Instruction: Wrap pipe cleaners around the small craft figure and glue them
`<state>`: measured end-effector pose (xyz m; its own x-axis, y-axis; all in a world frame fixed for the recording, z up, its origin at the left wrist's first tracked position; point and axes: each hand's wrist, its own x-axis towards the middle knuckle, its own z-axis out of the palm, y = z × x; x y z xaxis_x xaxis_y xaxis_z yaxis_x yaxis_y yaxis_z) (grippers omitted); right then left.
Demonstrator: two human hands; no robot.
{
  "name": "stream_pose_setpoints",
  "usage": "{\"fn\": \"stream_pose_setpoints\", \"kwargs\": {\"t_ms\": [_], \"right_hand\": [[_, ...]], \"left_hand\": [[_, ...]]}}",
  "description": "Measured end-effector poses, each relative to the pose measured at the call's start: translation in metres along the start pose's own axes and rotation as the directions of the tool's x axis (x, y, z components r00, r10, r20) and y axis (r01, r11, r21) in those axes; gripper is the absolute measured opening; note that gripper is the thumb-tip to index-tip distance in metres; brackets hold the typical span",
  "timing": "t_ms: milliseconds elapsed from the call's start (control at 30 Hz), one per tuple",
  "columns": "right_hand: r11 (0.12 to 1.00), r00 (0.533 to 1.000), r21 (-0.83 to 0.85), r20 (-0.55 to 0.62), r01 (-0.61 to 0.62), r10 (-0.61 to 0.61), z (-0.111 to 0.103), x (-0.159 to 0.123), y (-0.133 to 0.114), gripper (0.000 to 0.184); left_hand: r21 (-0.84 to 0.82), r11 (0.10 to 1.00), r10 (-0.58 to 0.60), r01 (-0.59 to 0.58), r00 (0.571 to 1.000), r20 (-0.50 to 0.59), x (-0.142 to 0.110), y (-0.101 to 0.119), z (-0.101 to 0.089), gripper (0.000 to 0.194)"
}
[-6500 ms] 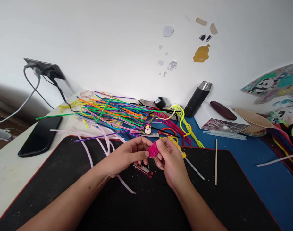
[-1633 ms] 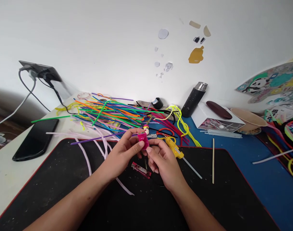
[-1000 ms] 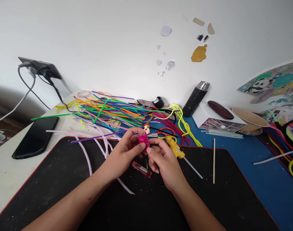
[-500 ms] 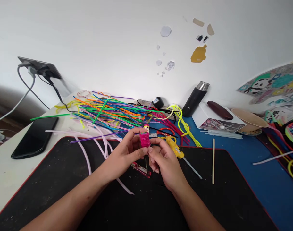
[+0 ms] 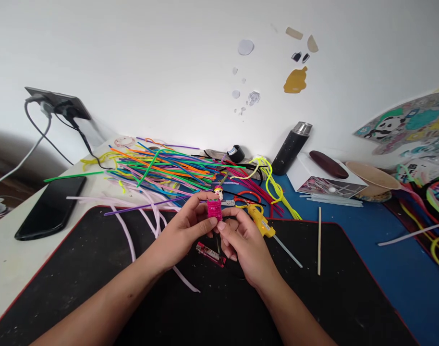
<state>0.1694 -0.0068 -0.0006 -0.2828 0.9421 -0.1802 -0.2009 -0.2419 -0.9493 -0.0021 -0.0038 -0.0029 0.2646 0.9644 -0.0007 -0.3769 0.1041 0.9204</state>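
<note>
Between my two hands is a small magenta coil of fuzzy pipe cleaner [image 5: 214, 210], held above the black mat [image 5: 190, 317]. My left hand [image 5: 189, 223] pinches it, with a finger behind its top and the thumb at its lower edge. My right hand [image 5: 241, 238] is closed, its thumb and fingertips at the coil's lower right. Just behind the coil shows a small white, yellow and pink piece [image 5: 218, 192]; whether it joins the coil I cannot tell. A red lighter [image 5: 210, 254] lies on the mat below my hands. The yellow glue gun [image 5: 262, 222] rests beyond my right hand.
Many coloured pipe cleaners [image 5: 169, 166] lie in a heap at the back. A black phone [image 5: 51, 206] is at the left. To the right are a wooden stick [image 5: 319, 240], a black thermos [image 5: 291, 149], a white box [image 5: 302, 168] and a bowl [image 5: 372, 178]. Orange-handled scissors [image 5: 248, 194] lie behind my hands.
The magenta coil has turned slightly and shifted a little to the left, with both hands still on it. More of the lighter shows now. The whole view has shifted slightly.
</note>
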Motion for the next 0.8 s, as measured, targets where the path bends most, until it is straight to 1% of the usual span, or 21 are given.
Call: {"fn": "stream_pose_setpoints", "kwargs": {"t_ms": [233, 367, 533, 700, 800], "right_hand": [[1.000, 1.000, -0.012, -0.002, 0.001, -0.001, -0.0011, 0.0000, 0.0012, 0.041], [1.000, 1.000, -0.014, 0.001, -0.008, 0.008, -0.0002, -0.0010, -0.0001, 0.043], [1.000, 1.000, -0.015, 0.008, 0.001, -0.001, -0.0005, -0.0012, 0.0004, 0.044], [1.000, 1.000, 0.021, 0.013, -0.004, 0.003, -0.0009, 0.0002, 0.0021, 0.043], [0.999, 1.000, 0.051, -0.006, -0.006, 0.006, -0.0010, 0.0019, 0.0026, 0.045]], "left_hand": [[0.013, 1.000, 0.002, -0.002, 1.000, -0.009, 0.0006, 0.0031, 0.0017, 0.044], [0.033, 0.999, 0.005, -0.005, 1.000, -0.013, 0.0006, 0.0011, -0.0005, 0.047], [0.019, 1.000, -0.008, 0.009, 1.000, -0.004, 0.0010, 0.0003, -0.0027, 0.049], [0.007, 1.000, -0.008, 0.009, 1.000, -0.009, 0.0031, -0.0011, -0.0047, 0.050], [-0.011, 1.000, -0.011, 0.011, 1.000, -0.008, 0.0038, -0.0024, -0.0062, 0.050]]}}
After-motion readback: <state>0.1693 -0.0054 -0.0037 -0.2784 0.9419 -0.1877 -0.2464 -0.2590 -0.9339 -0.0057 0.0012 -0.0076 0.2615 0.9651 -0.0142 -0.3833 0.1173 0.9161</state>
